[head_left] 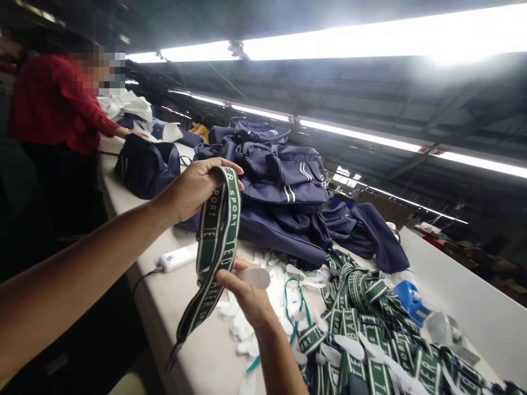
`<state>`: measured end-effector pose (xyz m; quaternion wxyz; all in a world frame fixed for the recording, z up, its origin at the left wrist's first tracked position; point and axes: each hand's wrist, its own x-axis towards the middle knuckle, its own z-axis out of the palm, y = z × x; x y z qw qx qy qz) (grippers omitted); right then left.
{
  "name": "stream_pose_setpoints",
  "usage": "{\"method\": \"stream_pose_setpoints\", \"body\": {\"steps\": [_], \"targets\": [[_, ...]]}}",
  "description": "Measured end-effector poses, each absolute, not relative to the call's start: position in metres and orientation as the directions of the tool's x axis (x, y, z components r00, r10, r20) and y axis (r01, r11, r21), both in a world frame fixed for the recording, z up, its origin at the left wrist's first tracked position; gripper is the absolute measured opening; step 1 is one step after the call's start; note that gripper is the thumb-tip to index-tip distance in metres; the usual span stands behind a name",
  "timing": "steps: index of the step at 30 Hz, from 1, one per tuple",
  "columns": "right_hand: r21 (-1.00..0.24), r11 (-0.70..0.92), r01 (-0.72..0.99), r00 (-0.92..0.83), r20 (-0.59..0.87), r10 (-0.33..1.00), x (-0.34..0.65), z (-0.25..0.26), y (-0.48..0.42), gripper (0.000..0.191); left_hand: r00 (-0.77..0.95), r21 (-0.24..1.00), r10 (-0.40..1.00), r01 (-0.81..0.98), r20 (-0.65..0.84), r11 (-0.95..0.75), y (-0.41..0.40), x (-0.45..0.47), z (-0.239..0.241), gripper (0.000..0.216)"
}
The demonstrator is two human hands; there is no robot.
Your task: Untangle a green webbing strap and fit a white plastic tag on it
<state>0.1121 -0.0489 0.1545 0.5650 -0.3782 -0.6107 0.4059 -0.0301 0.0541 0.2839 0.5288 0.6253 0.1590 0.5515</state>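
Overhead, one strap (218, 230), two hands (193, 189) (247, 293).

Pale table (193, 351); navy bags (284, 192), green straps (362, 312), white tabs (242, 323), charger (178, 258) lie on it.

- The strap (218, 230) you hold is dark green with white edge stripes and white block letters.
- The heap of straps (370, 318) on your right shows the same green and white, with lettering across it.
- The paper tab (255, 277) at your right hand (242, 293) is plain white, as are the scattered tabs (242, 323) on the table.
- The table (164, 307) is a pale cream.
- The bags (280, 186) piled ahead of you are navy blue, some with white and green stripes on the side.
- The small device (178, 258) with the cord is white.
- The clip-like thing (409, 302) beyond the heap is bright blue.
- The other person's top (53, 104) is red.
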Motion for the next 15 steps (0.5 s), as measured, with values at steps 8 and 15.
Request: {"method": "stream_pose_setpoints", "body": {"steps": [8, 15], "targets": [[-0.935, 0.326, -0.142, -0.018, 0.332, 0.943, 0.123, 0.148, -0.035, 0.034, 0.452, 0.881, 0.779, -0.394, 0.434, -0.262, 0.062, -0.025, 0.274, 0.017], [-0.965, 0.186, -0.183, -0.007, 0.190, 0.982, 0.121, 0.129, -0.022, 0.039, 0.484, 0.867, 0.817, -0.497, 0.312, -0.036, 0.057, -0.017, 0.276, 0.014]]}}
